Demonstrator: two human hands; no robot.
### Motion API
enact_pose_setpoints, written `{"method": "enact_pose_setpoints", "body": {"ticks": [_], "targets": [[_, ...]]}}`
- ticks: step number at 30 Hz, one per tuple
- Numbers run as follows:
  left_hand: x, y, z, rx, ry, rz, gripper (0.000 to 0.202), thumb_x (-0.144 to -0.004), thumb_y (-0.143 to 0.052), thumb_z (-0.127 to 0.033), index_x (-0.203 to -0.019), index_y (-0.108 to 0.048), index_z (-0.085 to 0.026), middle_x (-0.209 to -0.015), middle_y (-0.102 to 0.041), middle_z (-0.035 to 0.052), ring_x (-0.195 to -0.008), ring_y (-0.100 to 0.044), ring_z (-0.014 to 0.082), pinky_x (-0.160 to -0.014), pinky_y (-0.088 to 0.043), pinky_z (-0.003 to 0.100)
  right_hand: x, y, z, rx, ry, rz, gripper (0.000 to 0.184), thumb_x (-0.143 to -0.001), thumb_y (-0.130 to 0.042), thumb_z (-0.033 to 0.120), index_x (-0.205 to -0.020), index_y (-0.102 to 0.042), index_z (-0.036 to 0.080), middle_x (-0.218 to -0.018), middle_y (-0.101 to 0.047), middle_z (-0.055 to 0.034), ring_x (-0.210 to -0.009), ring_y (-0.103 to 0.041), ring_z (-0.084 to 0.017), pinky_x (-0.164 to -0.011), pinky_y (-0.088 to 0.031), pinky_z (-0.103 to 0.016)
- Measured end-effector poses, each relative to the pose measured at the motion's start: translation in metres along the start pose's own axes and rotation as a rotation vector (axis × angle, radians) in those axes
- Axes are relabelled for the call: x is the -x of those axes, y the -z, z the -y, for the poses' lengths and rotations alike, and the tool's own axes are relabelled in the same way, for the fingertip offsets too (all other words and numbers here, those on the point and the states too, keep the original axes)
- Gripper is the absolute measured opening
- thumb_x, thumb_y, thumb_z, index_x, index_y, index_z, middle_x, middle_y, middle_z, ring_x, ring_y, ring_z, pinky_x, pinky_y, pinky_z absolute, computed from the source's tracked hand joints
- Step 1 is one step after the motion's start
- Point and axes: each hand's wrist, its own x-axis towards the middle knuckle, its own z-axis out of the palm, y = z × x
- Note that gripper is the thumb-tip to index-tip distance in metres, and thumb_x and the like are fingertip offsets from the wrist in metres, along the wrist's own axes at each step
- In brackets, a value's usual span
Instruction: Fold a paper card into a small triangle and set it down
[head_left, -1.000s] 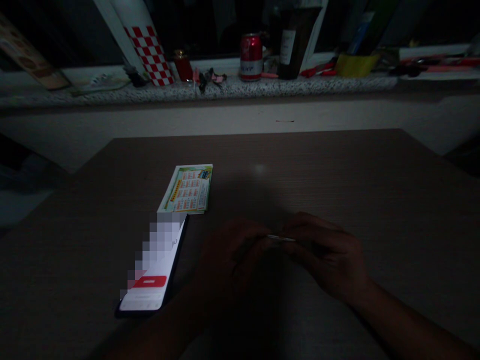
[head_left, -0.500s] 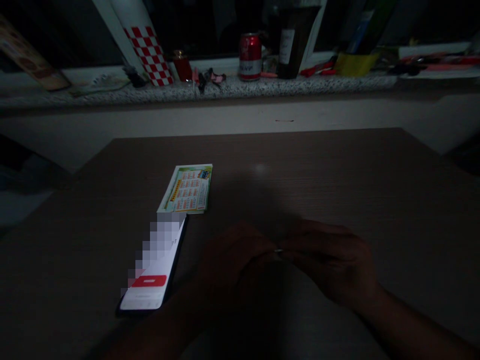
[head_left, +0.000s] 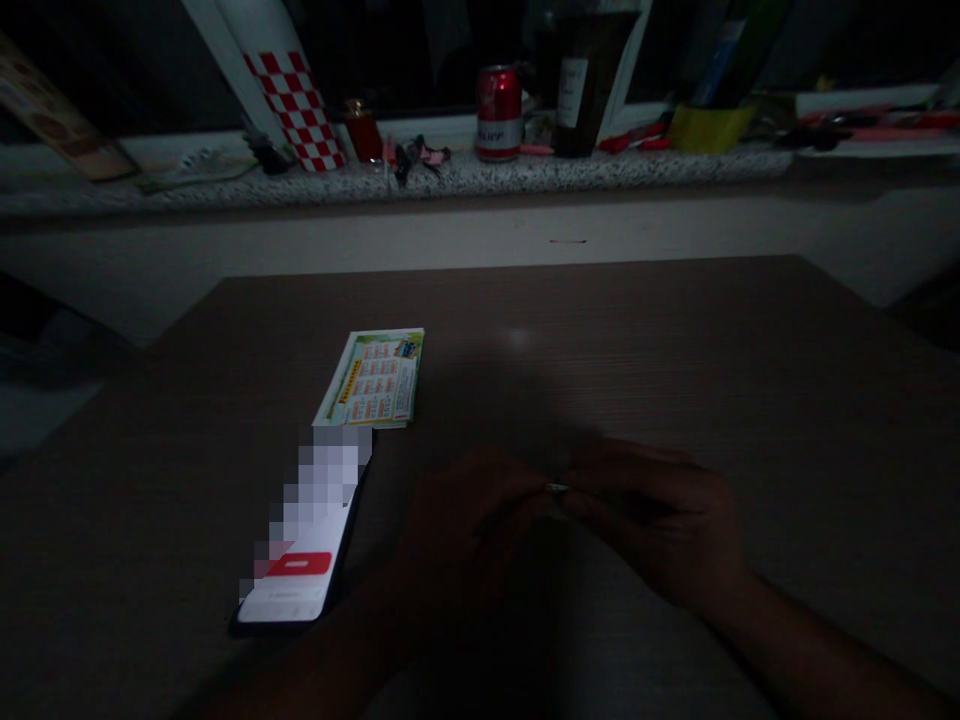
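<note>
Over the dim table, my left hand (head_left: 476,510) and my right hand (head_left: 664,515) meet fingertip to fingertip. Both are closed in a pinch on one small, thin, pale object (head_left: 556,488); only a bright sliver of it shows, and its kind is too dark and small to make out. Left of my left hand lies a phone (head_left: 300,540) with a lit screen and a red button, part of it blurred out. Just beyond the phone is a small stack of printed cards (head_left: 375,380), the top one bearing calendar-like grids.
The brown wood-grain table (head_left: 675,340) reaches back to a white wall. Above it, a speckled stone sill (head_left: 450,180) carries a red can (head_left: 499,112), a red-and-white checkered container (head_left: 296,110), a dark tube (head_left: 592,90), a red bottle (head_left: 364,132) and a yellow holder (head_left: 709,128).
Both hands keep their pinch. The pale object and the fingertips around it have risen slightly in view, and the sliver looks a little tilted. Phone and cards stay put.
</note>
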Motion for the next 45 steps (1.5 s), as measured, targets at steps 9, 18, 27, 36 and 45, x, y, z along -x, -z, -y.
{"method": "enact_pose_setpoints", "body": {"ticks": [9, 18, 27, 36, 45], "targets": [[0.002, 0.001, 0.004, -0.010, 0.014, 0.020, 0.011, -0.088, -0.057, -0.015, -0.085, -0.067, -0.015, -0.072, -0.063, 0.0001, -0.065, -0.058, 0.0104, -0.061, -0.040, 0.021, 0.000, 0.002, -0.001, 0.097, -0.020, 0.130, 0.007, -0.080, -0.068, 0.012, -0.084, -0.069, 0.018, -0.067, -0.073, 0.0002, -0.056, -0.067, -0.011, -0.051, -0.052, -0.018], [-0.005, -0.003, 0.004, 0.254, 0.362, 0.079, 0.017, -0.089, -0.059, -0.028, -0.081, -0.071, -0.019, -0.074, -0.071, -0.0023, -0.068, -0.063, 0.0103, -0.062, -0.044, 0.019, 0.000, -0.001, -0.004, -0.021, -0.130, 0.065, 0.004, -0.083, -0.066, 0.016, -0.082, -0.070, 0.017, -0.063, -0.070, 0.0004, -0.049, -0.061, -0.007, -0.044, -0.045, -0.015], [-0.004, -0.002, 0.000, 0.203, 0.325, 0.032, 0.020, -0.088, -0.060, -0.026, -0.074, -0.071, -0.018, -0.067, -0.070, -0.0014, -0.060, -0.061, 0.0106, -0.057, -0.043, 0.021, 0.003, -0.005, -0.005, -0.252, -0.346, 0.139, 0.005, -0.087, -0.062, 0.021, -0.084, -0.064, 0.017, -0.060, -0.067, 0.0012, -0.049, -0.060, -0.008, -0.043, -0.045, -0.016], [-0.005, -0.008, 0.011, 0.628, 0.582, 0.076, 0.016, -0.081, -0.068, -0.032, -0.077, -0.072, -0.017, -0.070, -0.071, 0.0004, -0.065, -0.064, 0.0120, -0.061, -0.047, 0.022, -0.002, -0.006, -0.002, -0.295, -0.374, 0.041, 0.004, -0.086, -0.064, 0.021, -0.084, -0.063, 0.017, -0.059, -0.067, 0.0020, -0.047, -0.060, -0.007, -0.042, -0.043, -0.015], [-0.005, -0.012, 0.009, 0.706, 0.637, -0.011, 0.014, -0.075, -0.074, -0.029, -0.075, -0.071, -0.015, -0.067, -0.069, 0.0007, -0.062, -0.061, 0.0114, -0.058, -0.045, 0.021, 0.003, -0.012, -0.004, -0.419, -0.430, 0.031, 0.014, -0.085, -0.066, 0.028, -0.079, -0.059, 0.017, -0.056, -0.063, 0.0025, -0.046, -0.055, -0.007, -0.041, -0.041, -0.016]]}}
